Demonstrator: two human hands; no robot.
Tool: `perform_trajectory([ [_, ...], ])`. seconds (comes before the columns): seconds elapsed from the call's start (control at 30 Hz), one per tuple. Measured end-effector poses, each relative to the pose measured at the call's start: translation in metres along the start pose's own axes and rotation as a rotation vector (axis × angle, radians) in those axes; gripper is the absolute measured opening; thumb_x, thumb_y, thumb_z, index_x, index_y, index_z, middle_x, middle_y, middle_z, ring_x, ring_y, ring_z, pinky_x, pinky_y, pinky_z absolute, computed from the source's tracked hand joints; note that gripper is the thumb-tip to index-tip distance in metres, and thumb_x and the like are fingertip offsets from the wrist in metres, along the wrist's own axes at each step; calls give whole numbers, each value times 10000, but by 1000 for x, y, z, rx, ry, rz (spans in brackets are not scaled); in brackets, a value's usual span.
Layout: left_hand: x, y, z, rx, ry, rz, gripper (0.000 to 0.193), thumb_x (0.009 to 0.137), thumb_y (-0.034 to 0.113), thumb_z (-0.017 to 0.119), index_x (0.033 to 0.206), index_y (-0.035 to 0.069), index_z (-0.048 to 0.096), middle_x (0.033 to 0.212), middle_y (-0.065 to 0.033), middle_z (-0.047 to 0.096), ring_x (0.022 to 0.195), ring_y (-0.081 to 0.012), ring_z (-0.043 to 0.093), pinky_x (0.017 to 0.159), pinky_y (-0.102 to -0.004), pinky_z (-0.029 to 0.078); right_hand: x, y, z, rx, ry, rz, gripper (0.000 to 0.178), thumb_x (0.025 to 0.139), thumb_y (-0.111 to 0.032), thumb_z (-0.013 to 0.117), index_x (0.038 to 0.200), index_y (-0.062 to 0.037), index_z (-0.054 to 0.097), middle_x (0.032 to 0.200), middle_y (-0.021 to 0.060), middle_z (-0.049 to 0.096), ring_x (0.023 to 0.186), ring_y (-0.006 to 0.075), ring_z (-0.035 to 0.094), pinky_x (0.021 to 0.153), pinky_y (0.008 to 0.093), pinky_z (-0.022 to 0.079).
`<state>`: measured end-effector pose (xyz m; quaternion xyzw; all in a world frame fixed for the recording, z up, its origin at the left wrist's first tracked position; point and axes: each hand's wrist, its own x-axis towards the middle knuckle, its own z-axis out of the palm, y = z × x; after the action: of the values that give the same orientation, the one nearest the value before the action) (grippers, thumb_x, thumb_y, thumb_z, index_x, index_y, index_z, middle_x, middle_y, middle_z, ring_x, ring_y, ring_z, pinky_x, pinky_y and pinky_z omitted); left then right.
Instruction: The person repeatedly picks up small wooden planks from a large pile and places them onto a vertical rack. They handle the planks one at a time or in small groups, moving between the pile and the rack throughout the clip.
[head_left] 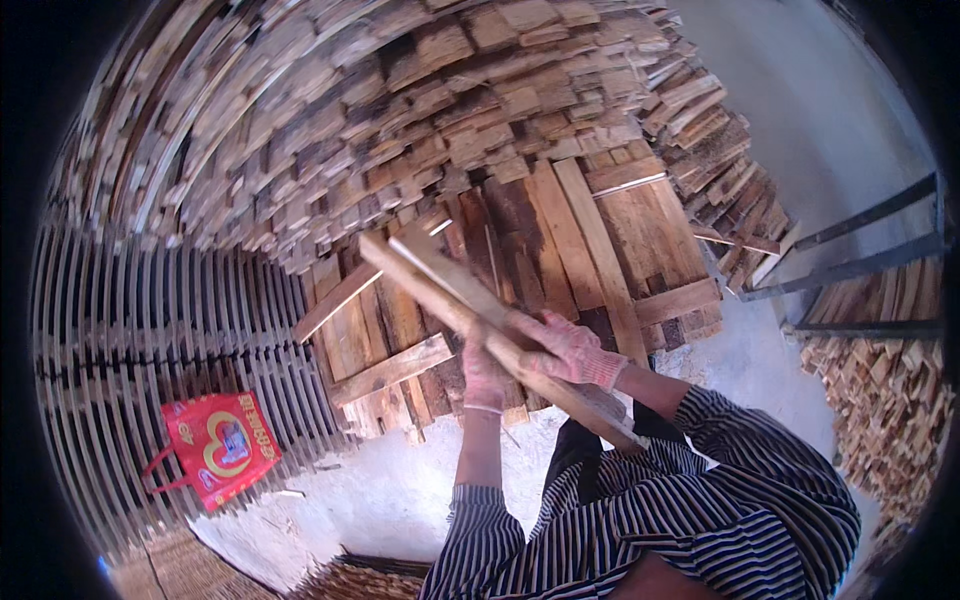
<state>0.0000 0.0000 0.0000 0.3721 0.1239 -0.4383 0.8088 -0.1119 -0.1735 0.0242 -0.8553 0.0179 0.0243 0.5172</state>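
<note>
Two long wooden slats are held in front of my body, slanting from upper left to lower right. The nearer slat (420,287) crosses over the second slat (455,273), their far ends slightly apart. My left hand (485,378), in a pinkish work glove, grips them from the near left side. My right hand (572,352), gloved alike, is closed around them further right, its fingers partly hidden by the wood. Beneath the slats is a low stack of boards (665,235), with a few loose strips (395,370) lying across it.
A tall pile of stacked wood (430,100) rises behind the boards. On the left, a red bag (225,445) rests against rows of slats (110,370). A dark metal frame (860,265) and more piled wood (885,410) stand at right. Pale floor (390,500) shows below.
</note>
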Motion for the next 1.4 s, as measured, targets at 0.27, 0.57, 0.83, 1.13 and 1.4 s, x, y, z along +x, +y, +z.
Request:
perform_trajectory([
  [0.27, -20, 15, -55, -118, -104, 241, 749, 837, 498, 770, 1384, 55, 514, 1296, -150, 632, 1157, -337, 627, 1019, -484, 533, 41, 6, 15, -55, 146, 59, 427, 980, -242, 590, 1399, -167, 564, 1352, 97, 621, 1198, 266, 613, 991, 378, 505],
  [0.57, -85, 27, -139, -53, -26, 592, 855, 831, 542, 761, 1467, 66, 446, 1410, -130, 564, 1257, -324, 566, 1103, -492, 463, 185, 29, 28, -1316, -560, -648, 221, 921, -189, 551, 1118, -209, 648, 1137, 31, 653, 1210, 305, 542, 1000, 593, 391],
  [0.83, -85, 45, -147, -208, 20, 507, 829, 792, 512, 798, 1412, 40, 516, 1388, -157, 583, 1221, -350, 587, 1081, -542, 471, 106, 35, -107, -1068, -456, -342, 566, 748, -396, 783, 1184, -111, 565, 1077, 133, 578, 952, 326, 626, 808, 513, 523],
  [1.13, 1, 39, -95, -146, -85, 212, 691, 832, 472, 767, 1351, 64, 563, 1329, -130, 625, 1176, -310, 622, 1069, -477, 505, -50, 97, -46, -470, 527, 611, 743, 860, -539, 647, 1480, -192, 431, 1337, 223, 559, 1230, 400, 562, 1019, 506, 460],
  [1.4, 56, -26, 1, 123, -168, 136, 740, 856, 552, 722, 1398, 96, 507, 1324, -98, 606, 1207, -304, 578, 1103, -456, 448, -36, 65, -47, -783, 469, 556, 698, 949, -540, 548, 1492, -116, 436, 1476, 190, 486, 1327, 399, 488, 1050, 460, 413],
])
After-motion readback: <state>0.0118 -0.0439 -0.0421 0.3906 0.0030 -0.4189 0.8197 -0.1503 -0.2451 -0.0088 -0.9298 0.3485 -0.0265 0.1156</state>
